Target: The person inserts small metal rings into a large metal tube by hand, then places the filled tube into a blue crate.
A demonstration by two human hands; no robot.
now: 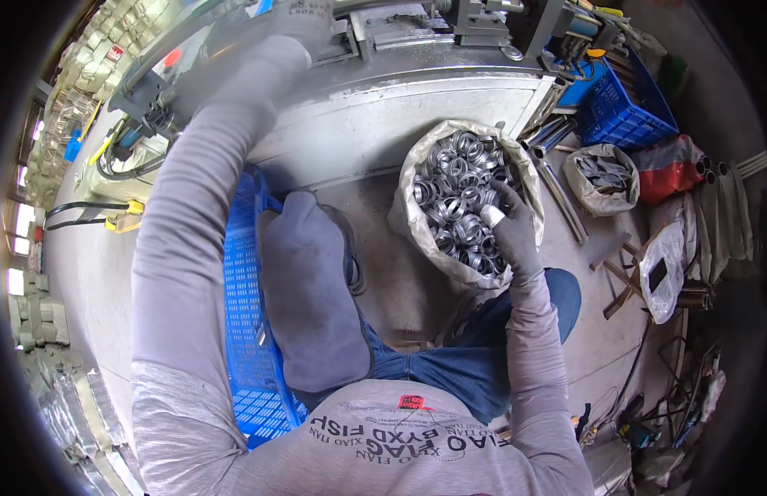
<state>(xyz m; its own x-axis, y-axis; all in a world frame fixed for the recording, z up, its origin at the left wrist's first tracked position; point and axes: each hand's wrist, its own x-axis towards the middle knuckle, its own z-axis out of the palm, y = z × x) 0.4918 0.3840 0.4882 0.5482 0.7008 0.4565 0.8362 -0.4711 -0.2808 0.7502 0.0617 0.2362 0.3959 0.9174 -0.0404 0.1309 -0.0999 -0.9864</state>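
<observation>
My right hand (509,227), in a grey glove, reaches into an open white sack (416,169) full of shiny metal rings (454,178) on the floor; its fingers close around a ring. My left arm stretches up to the grey machine (416,99), where my left hand (305,15) in a grey glove rests at the top edge of view by the tooling; what it holds is cut off. My knee in a grey cover (313,289) and blue jeans sit between the arms.
A blue plastic crate (243,306) stands by my left leg. Another blue crate (619,107), a second sack of metal parts (602,174), metal tubes (557,190) and a red bag (673,165) lie at the right. Stacked wrapped parts line the left edge.
</observation>
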